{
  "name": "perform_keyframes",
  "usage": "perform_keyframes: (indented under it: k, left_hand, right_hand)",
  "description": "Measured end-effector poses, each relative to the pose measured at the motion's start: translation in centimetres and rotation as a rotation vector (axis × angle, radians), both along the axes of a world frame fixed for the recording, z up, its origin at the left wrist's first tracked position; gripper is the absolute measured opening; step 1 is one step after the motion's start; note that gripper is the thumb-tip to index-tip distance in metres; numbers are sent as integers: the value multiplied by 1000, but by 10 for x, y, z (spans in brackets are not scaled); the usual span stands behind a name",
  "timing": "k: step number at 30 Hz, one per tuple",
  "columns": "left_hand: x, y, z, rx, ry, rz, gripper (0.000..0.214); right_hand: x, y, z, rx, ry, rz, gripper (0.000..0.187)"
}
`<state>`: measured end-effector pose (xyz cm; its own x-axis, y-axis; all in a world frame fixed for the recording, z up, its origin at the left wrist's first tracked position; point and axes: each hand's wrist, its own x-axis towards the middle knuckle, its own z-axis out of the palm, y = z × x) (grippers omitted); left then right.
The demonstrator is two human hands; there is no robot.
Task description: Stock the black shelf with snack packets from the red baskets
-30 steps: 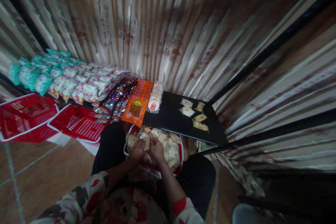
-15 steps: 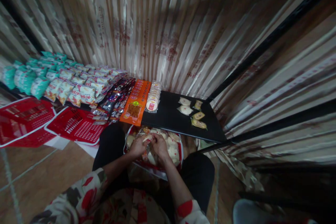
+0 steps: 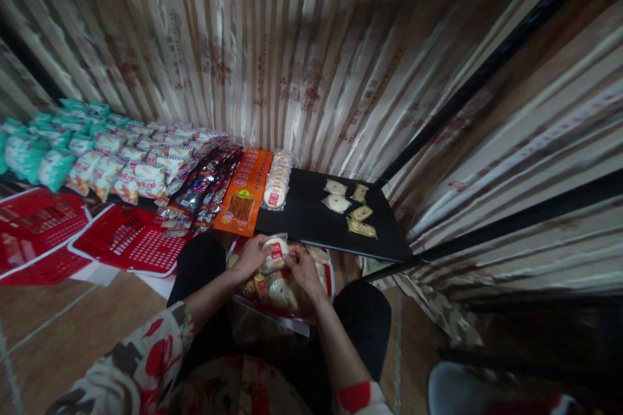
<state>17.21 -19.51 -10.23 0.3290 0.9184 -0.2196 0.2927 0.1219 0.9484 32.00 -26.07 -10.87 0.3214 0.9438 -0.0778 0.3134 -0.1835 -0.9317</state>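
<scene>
While the person sits low before the black tabletop (image 3: 311,224), both hands are together above a red basket (image 3: 331,280) that rests on the lap. The left hand (image 3: 250,258) grips a clear packet (image 3: 275,249) with a round white cake inside. The right hand (image 3: 305,270) pinches the same packet from the other side with narrow fingers. This packet is lifted a little above the basket, just beside the near edge of the tabletop. Under it, more round cakes lie in the basket. On the tabletop a row of similar packets (image 3: 276,183) lies next to orange packs (image 3: 243,198), and some small yellow packets (image 3: 361,220) lie apart to the right. Further left are teal bags (image 3: 29,149), and flat red baskets (image 3: 131,243) lie on the floor.
</scene>
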Motion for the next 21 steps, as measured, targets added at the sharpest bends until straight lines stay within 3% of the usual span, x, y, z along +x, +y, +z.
perform_keyframes:
  k: [4,11,17,21]
  left_hand:
    - [9,3,5,-134,-119,66,10]
    - [30,-8,19,-412,-443,196,9]
    - [54,-23,15,-419,-544,202,5]
    - [69,-26,16,-507,-739,304,7]
  right_hand:
    - [5,-1,4,51,252,-68,22]
    - [6,1,2,127,729,-395,51]
    - [7,2,6,199,716,-460,38]
    - [7,3,7,208,733,-436,33]
